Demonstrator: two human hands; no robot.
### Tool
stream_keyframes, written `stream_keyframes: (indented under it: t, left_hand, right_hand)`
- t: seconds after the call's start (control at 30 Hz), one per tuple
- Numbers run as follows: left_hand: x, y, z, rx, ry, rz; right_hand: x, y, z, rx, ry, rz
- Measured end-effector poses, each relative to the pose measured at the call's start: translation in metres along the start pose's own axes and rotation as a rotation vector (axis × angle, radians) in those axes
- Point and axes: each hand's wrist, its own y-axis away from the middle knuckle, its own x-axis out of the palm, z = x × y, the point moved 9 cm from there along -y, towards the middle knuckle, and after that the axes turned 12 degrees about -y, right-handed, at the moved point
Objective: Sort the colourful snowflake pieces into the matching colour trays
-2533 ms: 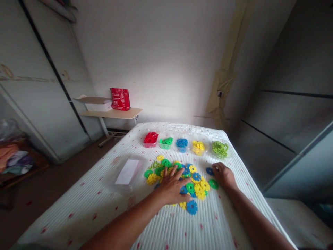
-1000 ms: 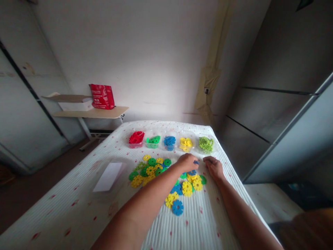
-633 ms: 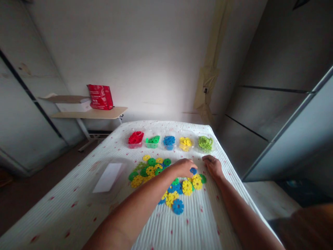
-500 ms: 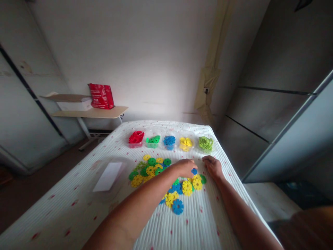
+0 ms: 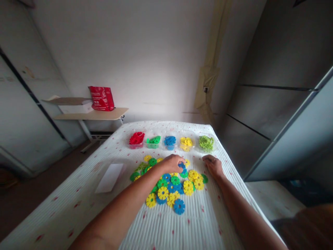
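left hand point(image 5: 174, 163) at blue disc point(image 5: 182, 166), grasp unclear | forearm point(image 5: 127, 205) partly covers pile point(image 5: 163, 193) | right hand point(image 5: 213, 166) curled, palm hidden, hold unclear

setting: looks like a room in a home. evidence: spotted quilted cover point(image 5: 200, 229), small side table point(image 5: 110, 114), red bag point(image 5: 102, 99), wall socket point(image 5: 206, 89).

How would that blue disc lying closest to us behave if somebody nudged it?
The blue disc lies flat, so it would probably slide rather than roll. It looks thin with a hole in the middle, so it's likely light. Its notched rim might catch on the ribbed cloth.
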Motion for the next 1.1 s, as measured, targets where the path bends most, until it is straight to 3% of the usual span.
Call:
stream_keyframes:
  t: [0.37, 0.63, 0.73, 0.93, 1.1]
  left_hand:
    - [0.012, 0.006, -0.018, -0.123, -0.184, -0.009]
    - [0.0, 0.013, -0.017, -0.164, -0.18, -0.049]
    - [-0.022, 0.014, 0.0, -0.203, -0.149, -0.094]
    - [-0.083, -0.008, 0.063, -0.414, -0.163, -0.256]
    - [-0.085, -0.006, 0.08, -0.507, -0.176, -0.288]
  right_hand:
    - [0.0, 0.002, 0.002, 0.004, 0.005, -0.001]
    - [0.001, -0.001, -0.001, -0.022, 0.044, 0.01]
    - [0.002, 0.0, 0.002, -0.029, 0.056, 0.009]
    - [0.002, 0.001, 0.004, -0.017, 0.084, 0.003]
    - [0.002, 0.0, 0.005, -0.061, 0.088, 0.025]
